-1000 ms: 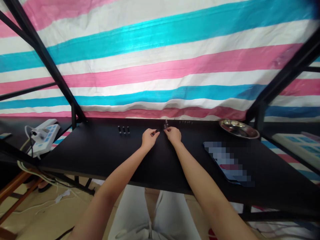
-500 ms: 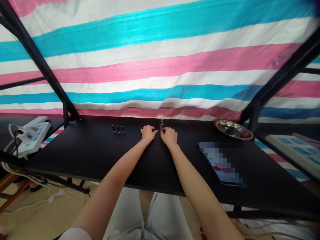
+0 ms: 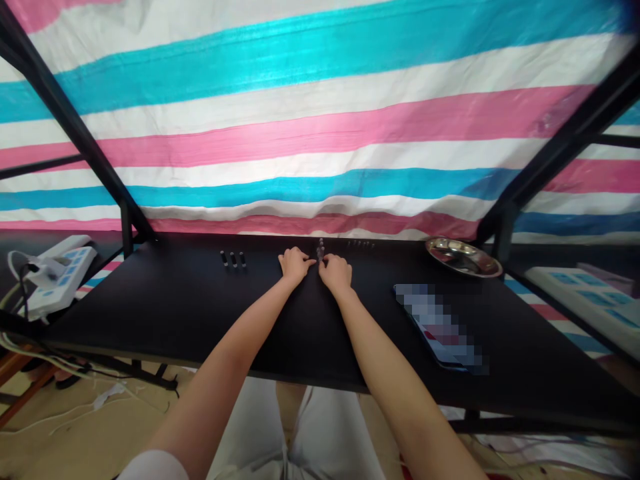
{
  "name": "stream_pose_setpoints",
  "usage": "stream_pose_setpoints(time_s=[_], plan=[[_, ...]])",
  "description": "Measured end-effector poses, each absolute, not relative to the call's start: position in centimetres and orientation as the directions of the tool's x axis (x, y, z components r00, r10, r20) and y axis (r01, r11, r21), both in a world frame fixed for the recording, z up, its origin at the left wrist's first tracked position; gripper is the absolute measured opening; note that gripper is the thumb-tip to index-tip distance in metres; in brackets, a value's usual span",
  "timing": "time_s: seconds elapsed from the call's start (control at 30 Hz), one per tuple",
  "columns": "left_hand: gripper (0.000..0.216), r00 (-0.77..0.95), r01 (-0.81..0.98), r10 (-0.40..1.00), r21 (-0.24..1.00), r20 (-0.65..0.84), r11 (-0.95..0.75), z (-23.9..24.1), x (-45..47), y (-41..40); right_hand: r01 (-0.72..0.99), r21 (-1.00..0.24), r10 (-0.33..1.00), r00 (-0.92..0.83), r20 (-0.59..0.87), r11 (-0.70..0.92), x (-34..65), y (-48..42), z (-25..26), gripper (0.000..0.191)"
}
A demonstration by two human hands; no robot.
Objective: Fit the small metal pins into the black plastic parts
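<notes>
A short row of small shiny metal pieces (image 3: 321,248) runs away from me at the middle of the black table, between my two hands. To its left is my left hand (image 3: 296,265), thumb stretched toward the row's near end and apart from the other fingers, with nothing visible in it. My right hand (image 3: 337,274) is curled at the row's near right side, thumb and fingers close together. Whatever sits in those fingers is hidden or too small to name. Farther left stand three small dark cylinders (image 3: 233,259) with light tops.
Several tiny pin-like pieces (image 3: 361,245) line the back, right of centre. A round metal dish (image 3: 464,259) sits at the back right, with a blurred-out phone (image 3: 440,327) nearer me. Power strips (image 3: 63,280) lie at the left. A striped sheet (image 3: 310,120) hangs behind the table (image 3: 165,300).
The whole view has shifted slightly left. Both hands stay beside the metal row, with only slight finger movement; the other things on the table rest as before.
</notes>
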State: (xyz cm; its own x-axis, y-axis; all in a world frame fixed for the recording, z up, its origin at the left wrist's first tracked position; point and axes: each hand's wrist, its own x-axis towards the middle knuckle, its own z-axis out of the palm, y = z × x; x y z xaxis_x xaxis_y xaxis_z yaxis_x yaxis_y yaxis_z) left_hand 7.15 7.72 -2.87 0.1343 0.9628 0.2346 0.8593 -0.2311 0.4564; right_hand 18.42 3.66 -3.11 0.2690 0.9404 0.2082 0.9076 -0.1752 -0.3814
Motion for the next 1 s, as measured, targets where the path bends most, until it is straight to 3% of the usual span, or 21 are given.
stream_pose_setpoints(time_s=[0.4, 0.67, 0.83, 1.0], plan=[[0.033, 0.148, 0.865, 0.955, 0.433, 0.258, -0.252, -3.1, 7.1, 7.5, 0.906, -0.39, 0.939, 0.266, 0.216, -0.167, 18.3, 3.4, -3.1, 0.027], [0.038, 0.167, 0.845, 0.945, 0.452, 0.28, -0.284, -3.1, 5.1, 6.2, 0.829, -0.53, 0.898, 0.359, 0.255, -0.181, 18.2, 3.0, -2.6, 0.033], [0.047, 0.197, 0.762, 0.895, 0.512, 0.401, -0.397, -3.2, 2.8, 4.6, 0.797, -0.594, 0.866, 0.372, 0.336, -0.112, 18.3, 2.8, -2.4, 0.032], [0.052, 0.039, 0.775, 0.854, 0.523, 0.519, -0.354, -2.3, 0.3, 2.7, 0.791, -0.611, 0.838, 0.347, 0.422, -0.02, 18.3, 2.2, -2.4, 0.032]])
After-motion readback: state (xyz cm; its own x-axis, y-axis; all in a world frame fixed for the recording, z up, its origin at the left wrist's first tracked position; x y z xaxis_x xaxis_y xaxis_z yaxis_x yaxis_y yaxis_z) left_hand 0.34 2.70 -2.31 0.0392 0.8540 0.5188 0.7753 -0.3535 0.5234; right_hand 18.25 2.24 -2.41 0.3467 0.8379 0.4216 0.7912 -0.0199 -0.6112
